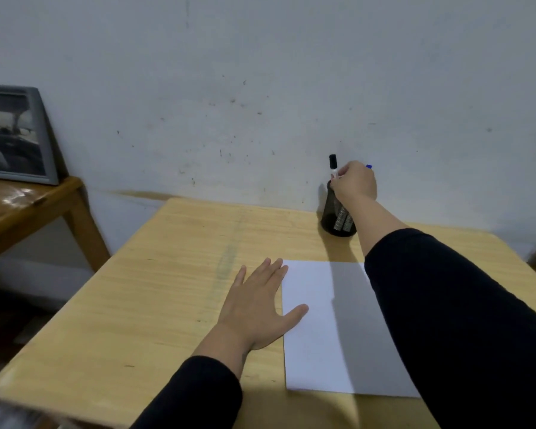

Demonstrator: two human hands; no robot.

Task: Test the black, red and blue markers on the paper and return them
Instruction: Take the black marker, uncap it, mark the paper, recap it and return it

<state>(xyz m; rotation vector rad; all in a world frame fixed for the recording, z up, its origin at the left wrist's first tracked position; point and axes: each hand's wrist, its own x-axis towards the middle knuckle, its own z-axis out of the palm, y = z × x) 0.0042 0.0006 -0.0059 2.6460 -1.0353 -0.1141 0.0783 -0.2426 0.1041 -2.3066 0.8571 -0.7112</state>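
Black-capped marker (333,166) stands in the black mesh cup (338,219), far right, pinched by the right hand (355,182). Lift straight up so the cup stays put; left hand (257,308), spread flat, steadies the white paper (319,342).

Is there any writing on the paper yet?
No, the paper is blank, with only the left hand resting at its edge.

Plain room: scuffed wall (260,88), wooden desk (167,274), framed picture (13,134).
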